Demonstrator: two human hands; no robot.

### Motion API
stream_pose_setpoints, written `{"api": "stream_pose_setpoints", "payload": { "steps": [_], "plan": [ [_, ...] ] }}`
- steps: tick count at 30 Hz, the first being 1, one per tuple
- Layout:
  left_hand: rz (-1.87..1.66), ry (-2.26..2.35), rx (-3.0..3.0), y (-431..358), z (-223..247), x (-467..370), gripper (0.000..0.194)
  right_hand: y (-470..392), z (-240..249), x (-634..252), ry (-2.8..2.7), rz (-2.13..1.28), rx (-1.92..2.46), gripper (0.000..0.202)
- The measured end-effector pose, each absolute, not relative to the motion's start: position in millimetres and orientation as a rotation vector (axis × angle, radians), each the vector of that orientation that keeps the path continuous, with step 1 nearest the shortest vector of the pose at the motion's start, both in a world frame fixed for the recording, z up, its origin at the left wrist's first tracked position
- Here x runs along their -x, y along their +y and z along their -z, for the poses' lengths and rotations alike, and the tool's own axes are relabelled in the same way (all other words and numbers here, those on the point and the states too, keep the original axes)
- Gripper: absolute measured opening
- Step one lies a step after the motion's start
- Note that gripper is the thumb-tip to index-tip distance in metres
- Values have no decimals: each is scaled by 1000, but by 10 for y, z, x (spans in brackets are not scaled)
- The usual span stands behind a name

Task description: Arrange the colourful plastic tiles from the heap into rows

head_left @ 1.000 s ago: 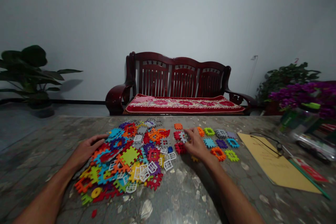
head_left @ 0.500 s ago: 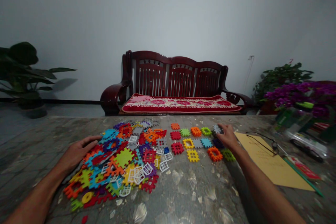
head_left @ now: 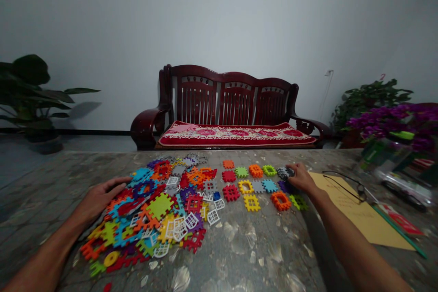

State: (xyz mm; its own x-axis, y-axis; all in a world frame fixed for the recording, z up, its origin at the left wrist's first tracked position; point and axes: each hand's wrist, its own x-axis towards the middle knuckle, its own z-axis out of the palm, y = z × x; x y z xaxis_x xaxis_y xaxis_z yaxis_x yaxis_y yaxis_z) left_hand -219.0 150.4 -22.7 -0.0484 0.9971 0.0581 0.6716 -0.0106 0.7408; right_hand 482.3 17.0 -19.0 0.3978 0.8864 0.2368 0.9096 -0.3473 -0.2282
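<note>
My left hand (head_left: 101, 198) lies at the left edge of a heap of colourful plastic interlocking blocks, fingers stretched out and apart, tips by a light blue block (head_left: 142, 174). My right hand (head_left: 301, 179) reaches to the far right end of several rows of square blocks. Its thumb and fingers are closed on the right side of a grey interlocking block (head_left: 282, 173), which is partly hidden. Just below it is a dark purple block (head_left: 284, 186), also partly covered. Nearby lie a lime green block (head_left: 269, 170), an orange frame block (head_left: 281, 200) and a green block (head_left: 299, 201).
White window pieces (head_left: 179, 229) lie among the heap on the stone-patterned table (head_left: 239, 255). To the right are a yellow paper sheet (head_left: 362, 219), eyeglasses (head_left: 360, 190), a green pencil (head_left: 398, 232) and a clear bottle (head_left: 398, 150). A wooden bench (head_left: 226, 100) stands behind.
The view has shifted slightly. My right hand has moved a little to the right along the grey block, showing more of it. My left hand stays at the heap.
</note>
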Motion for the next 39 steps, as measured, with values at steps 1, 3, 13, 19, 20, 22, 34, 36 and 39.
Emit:
{"api": "stream_pose_setpoints", "payload": {
  "steps": [1,3,13,19,20,22,34,36,39],
  "plan": [
    [-841,1763,-1722,1506,227,2197,59,170,188,-4826,-1570,104,2350,64],
    [-849,1742,-1706,1508,226,2209,59,174,172,-4840,-1588,95,2373,69],
    [-895,1761,-1655,1465,174,2159,55,333,39,-4911,-1791,-97,2353,83],
    [-873,1738,-1649,1478,186,2175,59,430,92,-4917,-1817,-149,2377,82],
    [-877,1737,-1638,1479,189,2175,60,444,93,-4918,-1832,-151,2373,83],
    [-886,1745,-1626,1476,189,2169,61,473,94,-4916,-1862,-157,2360,86],
    [-884,1746,-1657,1496,184,2189,59,545,57,-4837,-1913,-174,2348,79],
    [-890,1740,-1667,1498,194,2191,59,530,28,-4814,-1904,-152,2356,78],
    [-910,1725,-1656,1483,193,2174,60,515,-49,-4799,-1869,-101,2362,79]
  ]
}}
